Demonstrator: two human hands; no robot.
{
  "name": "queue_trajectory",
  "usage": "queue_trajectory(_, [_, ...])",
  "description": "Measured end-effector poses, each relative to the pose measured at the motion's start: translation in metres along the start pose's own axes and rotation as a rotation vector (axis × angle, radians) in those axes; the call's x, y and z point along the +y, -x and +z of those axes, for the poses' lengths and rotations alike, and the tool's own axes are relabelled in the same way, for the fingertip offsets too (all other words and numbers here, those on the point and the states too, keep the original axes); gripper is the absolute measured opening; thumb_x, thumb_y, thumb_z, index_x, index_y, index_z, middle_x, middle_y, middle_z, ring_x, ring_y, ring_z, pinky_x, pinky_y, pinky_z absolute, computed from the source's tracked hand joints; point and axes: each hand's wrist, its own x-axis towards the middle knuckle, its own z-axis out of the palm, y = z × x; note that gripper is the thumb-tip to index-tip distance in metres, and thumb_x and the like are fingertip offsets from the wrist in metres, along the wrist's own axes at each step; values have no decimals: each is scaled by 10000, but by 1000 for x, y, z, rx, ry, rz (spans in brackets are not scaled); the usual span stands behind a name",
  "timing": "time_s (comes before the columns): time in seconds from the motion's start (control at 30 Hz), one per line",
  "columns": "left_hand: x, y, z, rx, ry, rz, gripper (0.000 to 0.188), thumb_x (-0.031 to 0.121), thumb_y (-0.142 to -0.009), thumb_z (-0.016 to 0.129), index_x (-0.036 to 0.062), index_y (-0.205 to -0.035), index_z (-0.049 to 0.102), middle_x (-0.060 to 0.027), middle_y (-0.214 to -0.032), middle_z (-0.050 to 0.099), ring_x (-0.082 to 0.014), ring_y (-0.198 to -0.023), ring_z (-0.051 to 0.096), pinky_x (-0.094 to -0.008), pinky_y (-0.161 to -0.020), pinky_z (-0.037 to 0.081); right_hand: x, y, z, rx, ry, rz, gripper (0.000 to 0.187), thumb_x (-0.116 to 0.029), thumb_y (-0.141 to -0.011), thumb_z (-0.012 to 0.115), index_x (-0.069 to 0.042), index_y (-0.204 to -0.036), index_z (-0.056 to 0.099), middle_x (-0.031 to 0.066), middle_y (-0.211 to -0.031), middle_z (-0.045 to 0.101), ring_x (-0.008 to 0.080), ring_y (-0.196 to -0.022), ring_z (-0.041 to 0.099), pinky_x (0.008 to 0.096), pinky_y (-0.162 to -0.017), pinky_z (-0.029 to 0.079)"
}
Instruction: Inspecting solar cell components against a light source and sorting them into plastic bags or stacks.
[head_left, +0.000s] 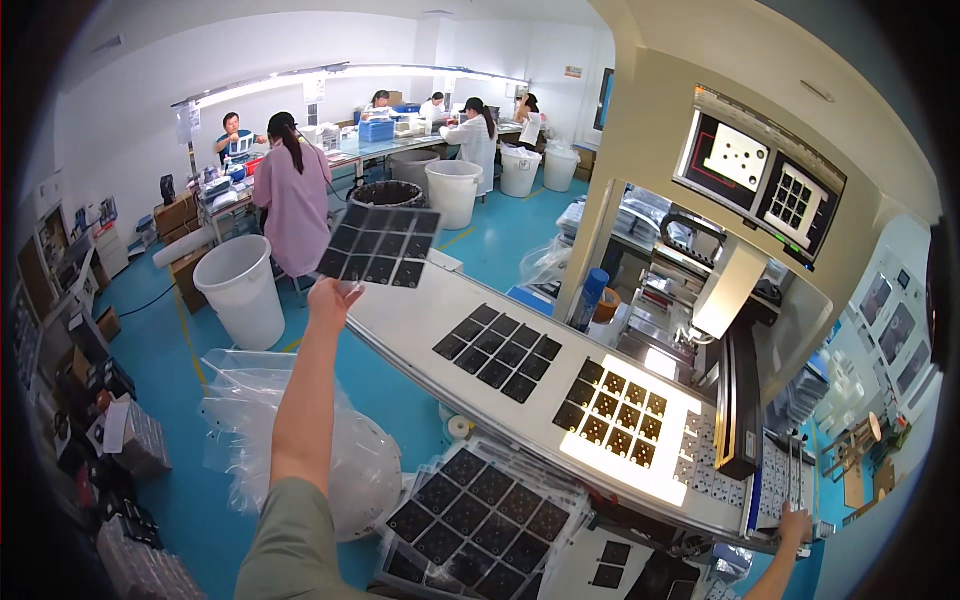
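Observation:
My left hand (334, 298) reaches out ahead and pinches the near edge of a clear sheet with rows of black squares (380, 244). That sheet hangs tilted in the air past the left end of a long white machine table (400, 310). A similar sheet (498, 352) lies flat on the table. To its right, another sheet (612, 410) rests under bright light. My right hand (794, 524) is at the table's right end, fingers closed at the lower end of thin metal bars (795, 475); what it grips is unclear. A stack of black-squared sheets (475, 520) sits below the table.
A machine frame with a screen (760, 175) rises behind the table. Left of the table stand a plastic-lined bin (350, 480) and a white bin (240, 290). A person in pink (292, 200) and several others work at a far bench. Boxes line the left side.

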Motion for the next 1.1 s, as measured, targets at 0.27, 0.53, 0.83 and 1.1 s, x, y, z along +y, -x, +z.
queue_trajectory(0.27, [-77, -25, -51, 221, -1687, 279, 674, 260, -932, 678, -31, -1497, 456, -301, -1421, 581, -413, -1356, 558, -610, -1141, 404, 7, -15, 14, -53, 9, -50, 885, -744, -943, 540, 11, -1400, 604, 250, -1392, 629, 449, -1299, 595, 559, -1058, 499])
queue_trajectory(0.53, [-85, 42, -1, -226, -2201, -23, 1026, 704, -949, 533, -15, -1641, 292, -153, -1737, 262, -343, -1623, 185, -627, -1281, 139, 3, -19, 16, 86, 19, -28, 822, -720, -929, 588, 18, -1282, 657, 248, -1301, 667, 433, -1230, 636, 563, -1012, 520])
queue_trajectory(0.83, [-86, 68, 17, -87, -2224, -149, 1023, 687, -981, 464, 2, -1682, 169, -130, -1779, 127, -303, -1647, 90, -570, -1308, 31, -1, 2, -5, 11, 35, -22, 830, -720, -947, 562, 2, -1349, 635, 248, -1369, 640, 433, -1280, 611, 565, -1049, 503])
queue_trajectory(1.1, [-99, 61, 21, -80, -2122, -102, 1000, 661, -1003, 447, -1, -1684, 137, -129, -1783, 103, -303, -1650, 53, -541, -1314, 16, 3, -10, 7, 57, 21, -5, 811, -714, -929, 595, 5, -1301, 655, 242, -1324, 660, 428, -1249, 628, 560, -1026, 514])
